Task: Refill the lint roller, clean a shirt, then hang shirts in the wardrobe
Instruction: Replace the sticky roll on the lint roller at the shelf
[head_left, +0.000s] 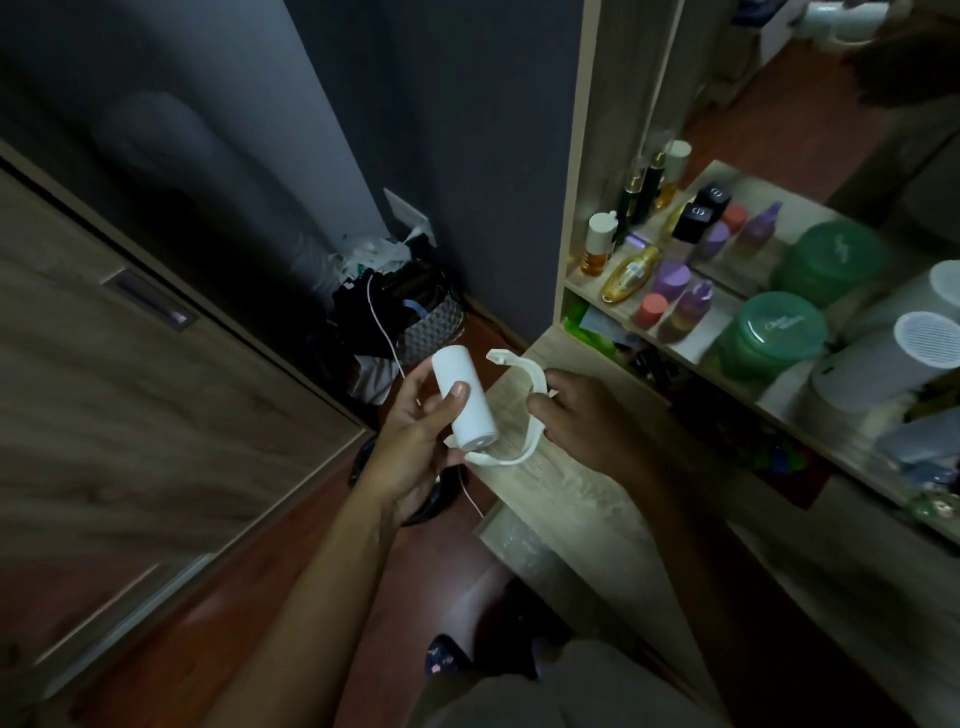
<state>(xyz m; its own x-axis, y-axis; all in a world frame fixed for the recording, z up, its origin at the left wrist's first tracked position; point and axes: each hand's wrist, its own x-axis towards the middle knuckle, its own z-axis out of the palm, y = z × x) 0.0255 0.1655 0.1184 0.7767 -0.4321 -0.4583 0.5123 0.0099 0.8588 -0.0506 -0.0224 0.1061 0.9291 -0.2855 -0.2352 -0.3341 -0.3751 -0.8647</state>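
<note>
**Refill roll in the left hand, roller frame in the right**

The left hand (410, 441) grips a white cylindrical refill roll (464, 399), thumb laid across its front and fingers curled behind it. The roll tilts with its far end leaning left, and its near end sits just inside the open curve of the white lint roller frame (522, 364). The right hand (587, 415) is closed around that frame at its right side. One arm of the frame points left beyond the roll and the other curves under the roll's near end.

Both hands are over the left edge of a pale wooden counter (561, 499). To the right, a shelf (582, 286) carries perfume bottles, purple-capped bottles and a green-lidded jar (774, 332) in front of a mirror. On the reddish floor (405, 582), far from the hands, a woven basket (431, 325) holds dark clothing, with a thin white cable (384, 332) trailing across it. A wood-grain wardrobe door (130, 415) fills the left side.
</note>
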